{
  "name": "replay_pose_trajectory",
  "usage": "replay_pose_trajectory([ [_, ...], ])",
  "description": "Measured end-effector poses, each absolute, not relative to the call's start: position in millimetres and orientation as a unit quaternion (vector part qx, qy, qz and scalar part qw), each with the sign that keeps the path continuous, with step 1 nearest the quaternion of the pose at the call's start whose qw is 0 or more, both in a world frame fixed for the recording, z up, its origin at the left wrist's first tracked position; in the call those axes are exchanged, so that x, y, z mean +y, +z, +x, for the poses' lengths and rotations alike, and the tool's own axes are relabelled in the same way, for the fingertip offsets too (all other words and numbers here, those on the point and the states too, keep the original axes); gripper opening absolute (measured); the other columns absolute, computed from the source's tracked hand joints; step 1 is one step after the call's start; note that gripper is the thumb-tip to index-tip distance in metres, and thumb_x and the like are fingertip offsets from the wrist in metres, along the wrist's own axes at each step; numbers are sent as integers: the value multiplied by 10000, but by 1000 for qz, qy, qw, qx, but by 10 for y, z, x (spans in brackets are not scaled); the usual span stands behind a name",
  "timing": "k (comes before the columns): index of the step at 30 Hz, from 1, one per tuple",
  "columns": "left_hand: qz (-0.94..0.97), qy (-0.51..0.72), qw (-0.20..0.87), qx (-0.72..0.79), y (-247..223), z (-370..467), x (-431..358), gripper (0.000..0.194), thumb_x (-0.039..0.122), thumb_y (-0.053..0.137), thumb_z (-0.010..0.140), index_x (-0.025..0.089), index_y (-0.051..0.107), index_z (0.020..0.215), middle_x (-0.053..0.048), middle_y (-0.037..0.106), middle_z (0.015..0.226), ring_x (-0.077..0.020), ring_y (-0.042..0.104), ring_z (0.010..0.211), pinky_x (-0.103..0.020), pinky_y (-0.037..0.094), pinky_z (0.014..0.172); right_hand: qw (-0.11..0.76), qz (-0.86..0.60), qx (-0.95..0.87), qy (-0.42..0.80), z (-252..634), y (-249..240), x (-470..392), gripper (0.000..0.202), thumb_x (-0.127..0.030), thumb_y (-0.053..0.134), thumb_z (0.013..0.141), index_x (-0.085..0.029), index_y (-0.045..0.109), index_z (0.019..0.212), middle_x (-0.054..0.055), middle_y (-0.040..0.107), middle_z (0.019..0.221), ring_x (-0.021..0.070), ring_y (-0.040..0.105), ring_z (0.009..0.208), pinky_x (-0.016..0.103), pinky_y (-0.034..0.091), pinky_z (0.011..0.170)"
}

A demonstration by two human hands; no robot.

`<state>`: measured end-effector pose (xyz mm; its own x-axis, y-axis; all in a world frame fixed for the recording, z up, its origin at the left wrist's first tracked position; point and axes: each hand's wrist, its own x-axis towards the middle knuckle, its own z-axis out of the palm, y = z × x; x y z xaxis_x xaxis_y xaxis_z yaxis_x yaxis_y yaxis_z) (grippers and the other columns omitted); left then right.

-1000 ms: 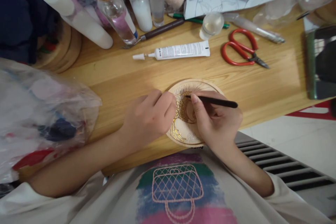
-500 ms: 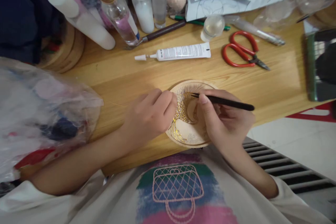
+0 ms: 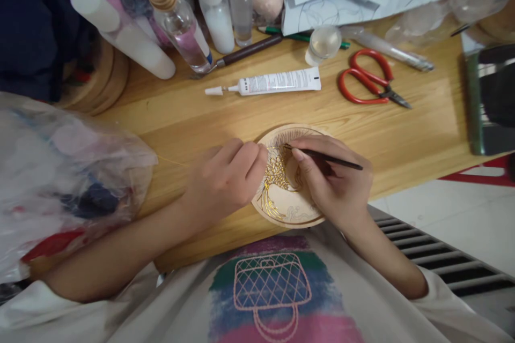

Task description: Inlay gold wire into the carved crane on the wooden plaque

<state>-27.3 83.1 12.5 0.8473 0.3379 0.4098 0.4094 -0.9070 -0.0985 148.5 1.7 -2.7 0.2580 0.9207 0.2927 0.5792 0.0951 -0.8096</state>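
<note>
A round wooden plaque (image 3: 306,209) lies flat near the table's front edge, bearing a drawn design partly outlined in gold wire (image 3: 276,171). My right hand (image 3: 336,177) is closed around black tweezers (image 3: 330,158), whose tips touch or hover just over the upper part of the design. At the plaque's left edge, my left hand (image 3: 229,177) is closed in a pinch, its fingertips mostly hidden. A thin strand of gold wire (image 3: 171,161) trails out to the left behind this hand, and a fine line shows between its fingers and the tweezer tips.
Beyond the plaque lie a white glue tube (image 3: 279,81) and red-handled pliers-like cutters (image 3: 370,80). A small clear cup (image 3: 323,45), several bottles (image 3: 181,27) and paper sheets (image 3: 333,10) line the back. A plastic bag (image 3: 80,171) sits left; a dark green-edged device (image 3: 491,102) lies right.
My right hand and the tweezers have shifted left, toward my left hand, and the tweezers have turned slightly. My left hand has moved a little left.
</note>
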Motion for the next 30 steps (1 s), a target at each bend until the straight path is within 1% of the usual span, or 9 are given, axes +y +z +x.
replay_pose_trajectory([
  [6,-955,-200,96,-197,126,-264,830,168,68,585,918,118,699,805,17,518,581,-120,456,544,-278,323,475,452,-637,-599,177,1489,-41,36,114,-113,656,870,-173,716,946,33,771,919,140,719,885,276,593,843],
  [13,-955,-193,103,-202,132,-263,828,168,76,594,920,140,695,803,25,527,585,-123,449,538,-272,324,482,454,-640,-592,184,1495,-34,26,127,-118,652,869,-194,717,947,32,769,922,164,725,900,317,600,854],
  [19,-954,-200,95,-204,125,-263,827,154,79,601,920,125,683,797,20,525,581,-130,440,551,-272,319,494,457,-641,-588,188,1504,-25,15,122,-118,662,865,-181,720,953,42,771,932,150,721,912,297,592,874],
  [23,-956,-198,92,-198,124,-258,826,132,65,610,907,113,688,812,14,526,587,-135,437,559,-281,316,495,450,-646,-586,193,1506,-16,2,119,-122,654,871,-180,716,954,47,771,944,151,722,909,307,598,856],
  [30,-955,-195,87,-205,105,-259,816,150,60,581,913,107,696,829,8,522,600,-129,455,572,-282,317,497,447,-644,-591,191,1506,-25,-12,135,-112,645,871,-197,713,951,31,772,923,157,722,901,321,601,850],
])
